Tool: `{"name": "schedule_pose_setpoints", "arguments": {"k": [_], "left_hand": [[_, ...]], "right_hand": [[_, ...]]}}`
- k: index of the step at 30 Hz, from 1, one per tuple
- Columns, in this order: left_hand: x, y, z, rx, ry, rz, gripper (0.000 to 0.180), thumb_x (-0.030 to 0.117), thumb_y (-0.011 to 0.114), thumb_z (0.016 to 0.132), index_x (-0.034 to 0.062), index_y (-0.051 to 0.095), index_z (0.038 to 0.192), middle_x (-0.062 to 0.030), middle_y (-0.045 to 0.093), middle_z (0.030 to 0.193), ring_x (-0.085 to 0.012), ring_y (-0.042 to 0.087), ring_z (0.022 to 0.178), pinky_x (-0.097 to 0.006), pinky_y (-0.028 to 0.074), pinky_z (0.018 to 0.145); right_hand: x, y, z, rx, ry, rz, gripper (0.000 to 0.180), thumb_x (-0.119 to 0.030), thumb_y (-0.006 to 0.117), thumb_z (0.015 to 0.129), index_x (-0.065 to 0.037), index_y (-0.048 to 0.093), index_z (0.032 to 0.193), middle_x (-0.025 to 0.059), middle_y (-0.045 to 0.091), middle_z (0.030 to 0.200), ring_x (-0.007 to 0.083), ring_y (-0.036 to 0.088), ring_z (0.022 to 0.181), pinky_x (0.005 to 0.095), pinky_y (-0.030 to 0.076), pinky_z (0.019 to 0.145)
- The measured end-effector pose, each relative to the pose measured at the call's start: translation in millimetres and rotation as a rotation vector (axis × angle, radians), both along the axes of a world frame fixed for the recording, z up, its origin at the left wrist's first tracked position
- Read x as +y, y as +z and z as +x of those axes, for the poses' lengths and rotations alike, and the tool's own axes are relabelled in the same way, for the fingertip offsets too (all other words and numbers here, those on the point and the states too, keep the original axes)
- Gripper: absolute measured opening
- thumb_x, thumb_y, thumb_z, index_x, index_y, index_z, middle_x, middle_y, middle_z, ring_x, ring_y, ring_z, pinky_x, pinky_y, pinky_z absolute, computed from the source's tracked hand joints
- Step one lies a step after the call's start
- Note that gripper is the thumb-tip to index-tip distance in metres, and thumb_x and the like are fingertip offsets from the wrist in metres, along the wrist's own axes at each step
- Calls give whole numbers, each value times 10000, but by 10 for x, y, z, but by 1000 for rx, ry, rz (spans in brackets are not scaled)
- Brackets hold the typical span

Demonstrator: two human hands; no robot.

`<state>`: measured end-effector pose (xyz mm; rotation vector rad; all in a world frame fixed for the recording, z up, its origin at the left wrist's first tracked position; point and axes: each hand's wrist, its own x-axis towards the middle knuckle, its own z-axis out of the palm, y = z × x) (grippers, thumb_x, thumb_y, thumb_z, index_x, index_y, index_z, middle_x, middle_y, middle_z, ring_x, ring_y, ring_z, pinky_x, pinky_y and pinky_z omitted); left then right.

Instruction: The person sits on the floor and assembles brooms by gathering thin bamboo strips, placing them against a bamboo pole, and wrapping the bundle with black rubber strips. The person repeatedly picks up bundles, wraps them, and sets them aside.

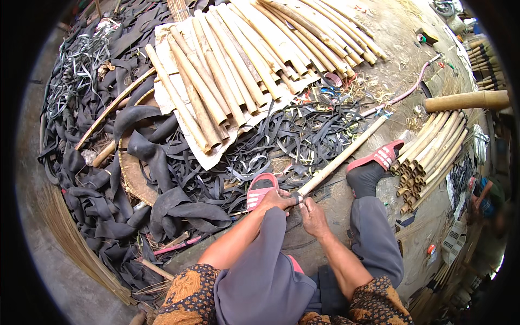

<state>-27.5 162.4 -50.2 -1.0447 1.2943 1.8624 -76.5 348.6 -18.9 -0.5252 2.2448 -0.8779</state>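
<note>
A pale bamboo pole point(346, 154) slants from between my knees out to the far right, its near end at my hands. My left hand point(277, 201) is closed round this near end, beside the pink sandal point(262, 190) on my left foot. A black rubber strip point(297, 197) shows as a dark band at the pole's end, between the two hands. Just right of it, my right hand point(314, 218) is closed, its fingertips pinched at the strip. What lies inside the curled fingers is hidden.
Thick bamboo poles point(238, 70) lie in a row on a pale sheet ahead. Black rubber scraps point(146, 157) heap up at the left, with narrow strips point(303, 135) tangled in the middle. A bundle of thin bamboo point(428, 157) lies at the right, past my right sandal point(383, 157).
</note>
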Motion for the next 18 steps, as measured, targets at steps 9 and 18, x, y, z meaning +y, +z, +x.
{"name": "schedule_pose_setpoints", "arguments": {"k": [9, 18], "left_hand": [[211, -292, 12, 193, -262, -492, 492, 429, 746, 850, -19, 704, 1047, -96, 681, 722, -169, 639, 560, -353, 508, 535], [178, -272, 13, 178, -287, -483, 519, 433, 740, 823, -52, 716, 1005, -175, 720, 859, -216, 690, 811, -371, 537, 765]], "right_hand": [[-77, -30, 274, 200, -340, 12, 188, -144, 676, 944, -7, 571, 1018, 184, 605, 872, 374, 597, 792, 459, 487, 730], [-368, -30, 413, 267, -458, 143, 186, -93, 687, 866, -22, 568, 991, 182, 575, 943, 398, 603, 859, 498, 493, 751]]}}
